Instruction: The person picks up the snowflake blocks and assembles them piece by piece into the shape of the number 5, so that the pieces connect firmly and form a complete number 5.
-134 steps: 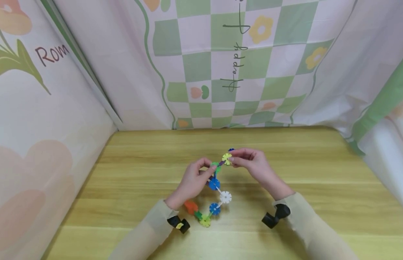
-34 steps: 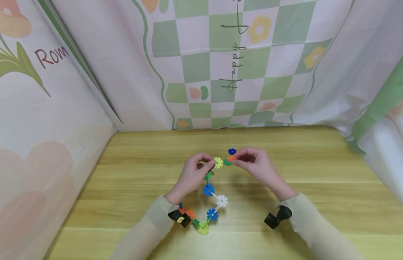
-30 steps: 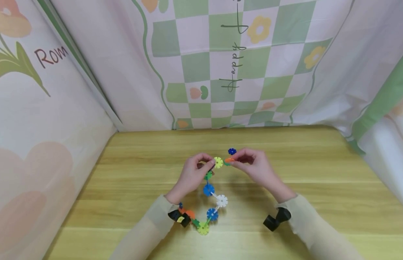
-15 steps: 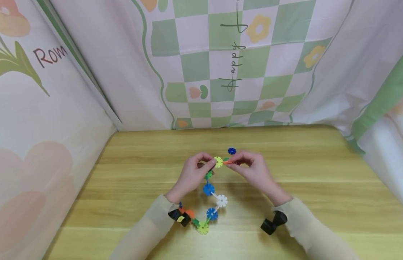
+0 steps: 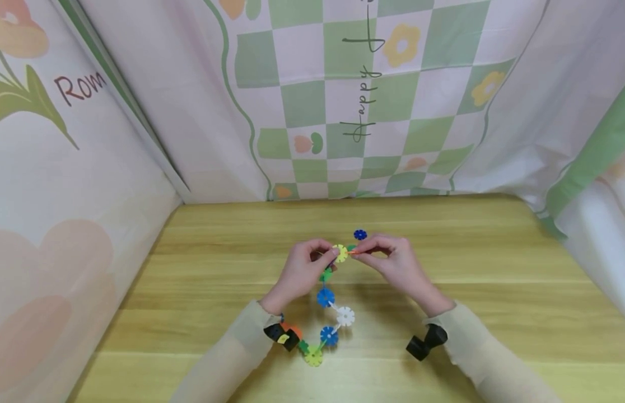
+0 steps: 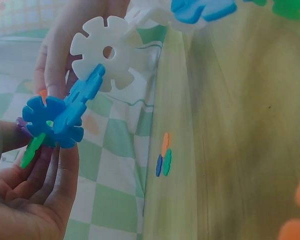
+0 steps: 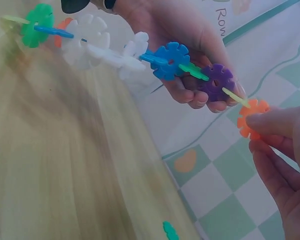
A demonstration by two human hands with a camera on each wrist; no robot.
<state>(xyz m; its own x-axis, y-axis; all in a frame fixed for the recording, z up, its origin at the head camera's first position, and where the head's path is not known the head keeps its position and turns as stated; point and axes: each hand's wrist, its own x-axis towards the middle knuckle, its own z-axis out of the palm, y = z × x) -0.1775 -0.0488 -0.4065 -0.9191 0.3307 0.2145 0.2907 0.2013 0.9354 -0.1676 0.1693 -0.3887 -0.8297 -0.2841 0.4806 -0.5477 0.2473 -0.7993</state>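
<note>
A chain of slotted snowflake discs in blue, white, green, orange and yellow hangs from my left hand point(image 5: 301, 270) above the table. My left thumb and fingers pinch its far end, at the yellow disc point(image 5: 341, 253) and the purple disc point(image 7: 226, 75). With thumb and fingertips my right hand point(image 5: 397, 267) pinches an orange disc point(image 7: 260, 106). That orange disc meets the edge of the yellow one, slot to edge; how deep it sits cannot be told. Lower in the chain hang a white disc point(image 5: 350, 317) and a blue disc point(image 5: 329, 336).
Loose discs lie on the wooden table point(image 5: 217, 235) beyond my hands: a dark blue disc point(image 5: 360, 234), a green disc point(image 6: 167, 162) and an orange one point(image 6: 165, 144). A checked curtain point(image 5: 350, 101) stands behind the table's far edge.
Earlier my right hand held the yellow disc at the chain's end; now it holds an orange disc, brought leftward against the yellow. My left grip has shifted up the chain.
</note>
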